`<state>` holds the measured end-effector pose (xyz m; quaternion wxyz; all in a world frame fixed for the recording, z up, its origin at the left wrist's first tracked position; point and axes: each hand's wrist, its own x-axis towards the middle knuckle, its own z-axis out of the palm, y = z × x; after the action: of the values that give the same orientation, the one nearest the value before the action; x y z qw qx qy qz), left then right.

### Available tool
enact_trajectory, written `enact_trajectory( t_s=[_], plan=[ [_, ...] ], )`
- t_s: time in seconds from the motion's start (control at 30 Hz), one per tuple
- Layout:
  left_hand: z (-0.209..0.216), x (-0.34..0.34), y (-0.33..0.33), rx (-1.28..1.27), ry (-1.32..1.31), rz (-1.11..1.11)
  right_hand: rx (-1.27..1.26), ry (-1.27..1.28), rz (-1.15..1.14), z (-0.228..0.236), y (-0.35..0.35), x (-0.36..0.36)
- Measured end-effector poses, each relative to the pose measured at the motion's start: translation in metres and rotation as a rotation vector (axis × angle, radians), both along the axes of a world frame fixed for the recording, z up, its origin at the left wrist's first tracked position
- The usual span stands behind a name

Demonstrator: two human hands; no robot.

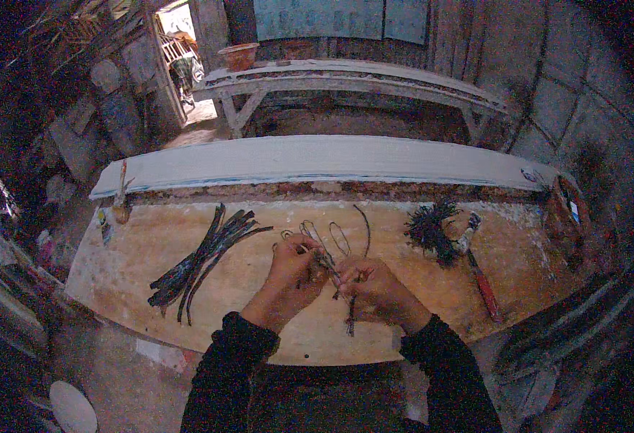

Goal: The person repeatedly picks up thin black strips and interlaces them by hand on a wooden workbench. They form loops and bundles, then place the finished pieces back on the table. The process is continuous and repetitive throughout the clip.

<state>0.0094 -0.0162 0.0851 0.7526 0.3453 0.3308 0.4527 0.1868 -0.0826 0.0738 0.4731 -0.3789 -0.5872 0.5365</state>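
Note:
Both my hands are close together over the middle of the wooden work table. My left hand (295, 267) is closed, thumb and fingers pinched on a thin dark piece that runs across to the right hand. My right hand (371, 289) is closed round a dark narrow strip (362, 220); its curved end rises beyond the fingers and its other end hangs below them. Just past my fingertips stand out several thin elongated loops (339, 237), seemingly wire; whether they are held or lying there I cannot tell. Left of my hands lies a bundle of dark strips (205, 260).
On the right of the table (115, 281) lie a dark shaggy clump (431, 229) and a red-handled hammer (484, 285). A long whitish board (317, 160) borders the far side. A brush (121, 202) stands at far left. Behind is a bench (360, 83) with a clay pot (239, 56).

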Motion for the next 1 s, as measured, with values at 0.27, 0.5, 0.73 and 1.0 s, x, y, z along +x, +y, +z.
enact_trajectory(
  t_s=[0.27, 0.5, 0.73, 1.0],
  plan=[
    [0.012, -0.012, -0.015, 0.049, -0.07, -0.339, -0.265, 0.081, -0.445, 0.017, 0.007, 0.001],
    [-0.057, 0.02, -0.007, 0.457, 0.205, -0.543, 0.193, -0.199, -0.721, -0.056, 0.049, 0.025],
    [-0.062, 0.015, 0.005, 0.697, 0.451, -0.495, 0.002, -0.151, -0.666, -0.039, 0.043, 0.016],
    [-0.03, -0.008, 0.022, 0.789, 0.749, 0.08, 0.047, -0.136, -0.631, -0.016, 0.025, 0.016]
  ],
)
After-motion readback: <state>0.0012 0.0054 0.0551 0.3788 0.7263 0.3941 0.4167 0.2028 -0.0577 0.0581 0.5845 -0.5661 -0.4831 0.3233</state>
